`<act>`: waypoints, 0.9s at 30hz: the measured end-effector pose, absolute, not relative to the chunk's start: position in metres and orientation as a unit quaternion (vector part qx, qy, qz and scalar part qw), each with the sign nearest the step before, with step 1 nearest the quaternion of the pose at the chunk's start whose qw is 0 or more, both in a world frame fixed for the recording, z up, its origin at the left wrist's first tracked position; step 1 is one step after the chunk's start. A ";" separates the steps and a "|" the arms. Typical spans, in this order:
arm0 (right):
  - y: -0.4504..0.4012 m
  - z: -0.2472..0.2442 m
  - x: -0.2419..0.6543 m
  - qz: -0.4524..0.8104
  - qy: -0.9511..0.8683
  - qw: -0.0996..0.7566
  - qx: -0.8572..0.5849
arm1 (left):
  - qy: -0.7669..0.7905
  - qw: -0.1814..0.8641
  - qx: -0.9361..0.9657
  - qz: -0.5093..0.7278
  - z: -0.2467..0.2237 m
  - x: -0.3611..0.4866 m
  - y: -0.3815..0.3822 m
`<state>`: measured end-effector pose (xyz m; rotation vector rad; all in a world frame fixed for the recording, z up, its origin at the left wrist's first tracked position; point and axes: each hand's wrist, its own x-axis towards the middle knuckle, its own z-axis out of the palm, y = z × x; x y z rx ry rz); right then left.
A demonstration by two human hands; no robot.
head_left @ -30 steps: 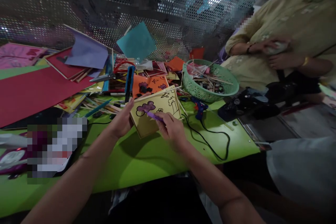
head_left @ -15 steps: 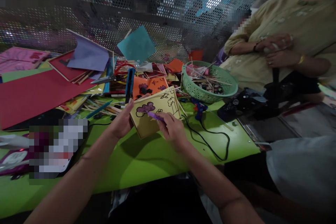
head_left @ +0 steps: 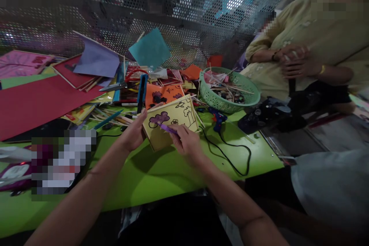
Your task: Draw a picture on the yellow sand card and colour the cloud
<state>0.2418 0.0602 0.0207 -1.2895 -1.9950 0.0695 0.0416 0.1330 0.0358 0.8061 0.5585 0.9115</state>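
Note:
My left hand [head_left: 135,132] grips the left edge of a yellow panel [head_left: 158,140] framed with thin sticks, held tilted above the green table. Black outlines of a cloud, a flower, a tree and a bird are drawn on it. Much of the cloud [head_left: 161,117] is coloured purple. Closed round a purple marker [head_left: 168,128], my right hand [head_left: 186,140] rests over the panel's lower part, the tip at the cloud's lower edge. Behind it lies an orange panel [head_left: 164,94] with similar drawings, partly covered.
A green basket [head_left: 230,105] of sticks stands behind on the right. A blue glue gun [head_left: 217,117] with a black cord lies nearby. Scissors [head_left: 115,86], a red sheet [head_left: 43,103] and other papers crowd the left. A person [head_left: 311,46] stands at the right.
My right hand has shifted slightly left and down with the marker, and the tip has moved along the cloud's lower edge. The standing person's hands have moved a little left.

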 end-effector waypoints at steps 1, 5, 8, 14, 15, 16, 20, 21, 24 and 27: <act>0.060 0.021 0.242 0.029 -0.779 0.376 -0.501 | 0.258 0.785 0.375 0.421 0.037 0.042 0.133; 0.060 0.021 0.243 0.029 -0.769 0.387 -0.509 | 0.252 0.786 0.378 0.419 0.038 0.041 0.132; 0.059 0.021 0.243 0.026 -0.774 0.387 -0.500 | 0.264 0.788 0.368 0.417 0.034 0.039 0.134; 0.060 0.022 0.244 0.034 -0.768 0.383 -0.513 | 0.299 0.790 0.336 0.417 0.023 0.035 0.139; 0.060 0.022 0.244 0.037 -0.770 0.381 -0.511 | 0.296 0.791 0.337 0.416 0.022 0.035 0.139; 0.060 0.023 0.244 0.039 -0.773 0.378 -0.509 | 0.293 0.792 0.337 0.415 0.023 0.035 0.139; 0.060 0.023 0.245 0.042 -0.771 0.365 -0.520 | 0.304 0.789 0.332 0.418 0.025 0.036 0.138; 0.061 0.023 0.245 0.041 -0.768 0.366 -0.523 | 0.307 0.789 0.331 0.416 0.026 0.036 0.138; 0.061 0.023 0.245 0.039 -0.772 0.372 -0.513 | 0.300 0.790 0.335 0.417 0.026 0.037 0.138; 0.061 0.022 0.245 0.036 -0.772 0.380 -0.508 | 0.300 0.784 0.338 0.425 0.026 0.036 0.138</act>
